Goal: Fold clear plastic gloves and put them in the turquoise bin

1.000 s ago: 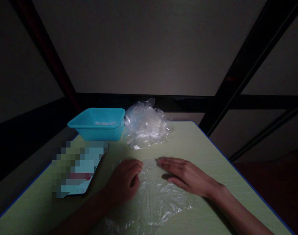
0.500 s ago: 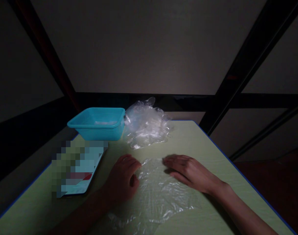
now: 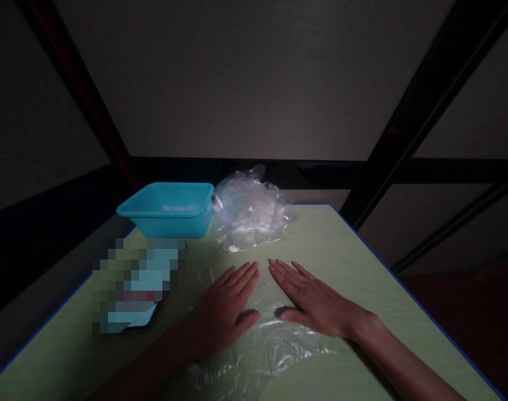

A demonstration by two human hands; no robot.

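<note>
A thin clear plastic sheet, perhaps a glove or bag (image 3: pixel 274 345), lies spread on the table in front of me, wrinkled and shiny. My left hand (image 3: pixel 226 309) rests flat on its left side, fingers stretched forward and thumb apart. From the right, my right hand (image 3: pixel 310 295) lies palm down on the plastic's upper right part, its fingers also extended. The fingertips of both hands point toward each other with a small gap between them. Neither hand grips anything. Parts of the sheet are hidden under the hands.
On the pale green table (image 3: pixel 345 256) with blue edging, a blue plastic basin (image 3: pixel 174 223) stands at the back left. A heap of crumpled clear plastic (image 3: pixel 254 217) sits beside it. A partly pixelated flat object (image 3: pixel 143 287) lies at the left. A wall rises behind.
My left hand has uncurled and flattened onto the plastic, moving slightly right. My right hand has shifted a little left, its fingers now straighter. The sheet's far part looks flatter.
</note>
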